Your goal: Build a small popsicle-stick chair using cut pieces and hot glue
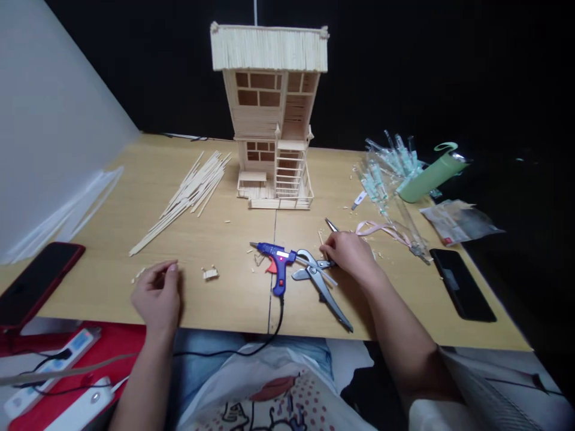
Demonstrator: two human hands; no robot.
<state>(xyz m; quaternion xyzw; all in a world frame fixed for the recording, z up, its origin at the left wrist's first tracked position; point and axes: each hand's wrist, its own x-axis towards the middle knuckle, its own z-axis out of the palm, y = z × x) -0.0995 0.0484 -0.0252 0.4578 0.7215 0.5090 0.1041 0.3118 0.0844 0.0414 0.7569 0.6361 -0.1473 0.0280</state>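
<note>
My left hand [157, 296] is loosely curled over the table at the left, its fingers together; anything inside them is hidden. Short wooden pieces [138, 275] lie beside it, and a tiny piece built of sticks [209, 273] sits to its right. With the fingertips of my right hand [350, 254] I pinch what looks like a short wooden stick [320, 237]. A pointed metal tool [331, 224] pokes out behind that hand. Silver shears [321, 284] lie just left of it, next to a blue glue gun [281, 257] with a red trigger.
A stick-built model house [258, 120] stands at the back. Loose sticks [188, 188] lie left of it. On the right are wrapped glass-like tubes [390, 164], a green bottle [426, 176], a plastic packet [460, 221] and a black phone [462, 284]. A red-edged phone [38, 281] lies left.
</note>
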